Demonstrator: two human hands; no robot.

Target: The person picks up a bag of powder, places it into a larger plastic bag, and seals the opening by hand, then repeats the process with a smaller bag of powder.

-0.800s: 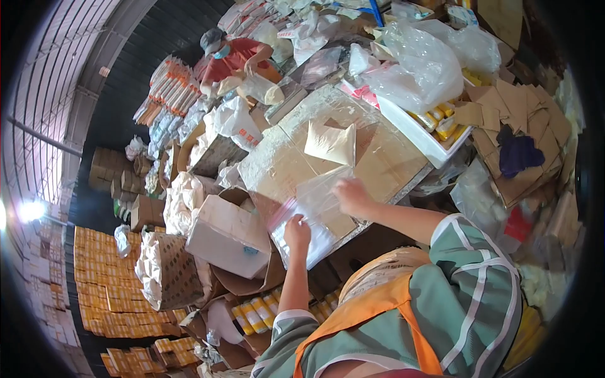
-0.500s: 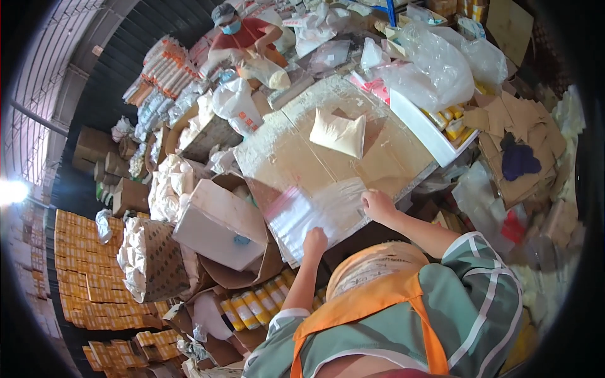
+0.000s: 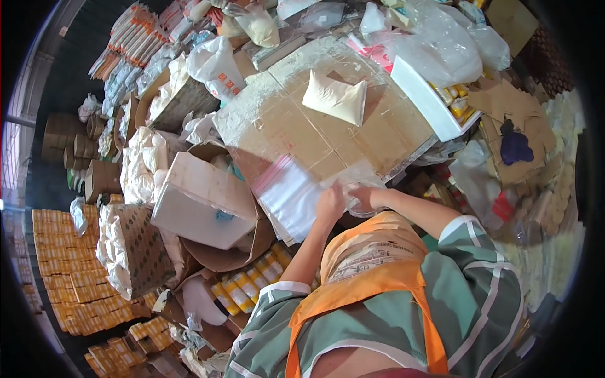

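Note:
My left hand [image 3: 333, 201] and my right hand [image 3: 368, 197] are close together at the front edge of the cardboard-covered worktop [image 3: 328, 151], both closed on a clear plastic bag [image 3: 350, 176] near my orange apron. Just left of my hands lies a stack of flat bags with pink zip tops [image 3: 283, 189]. Farther back on the cardboard rests a plump clear bag of pale cream powder [image 3: 334, 97].
White foam boxes [image 3: 201, 198] in cartons stand left; a foam tray [image 3: 422, 101] of yellow packs sits right beside cardboard scraps [image 3: 510, 126]. Yellow packages [image 3: 82, 264] are stacked at lower left. A co-worker's red sleeve [image 3: 227, 24] shows at the top among piled bags.
My hands have moved inward toward each other, drawing the clear bag off the stack toward my body. The camera has tilted, leaving the co-worker mostly out of view.

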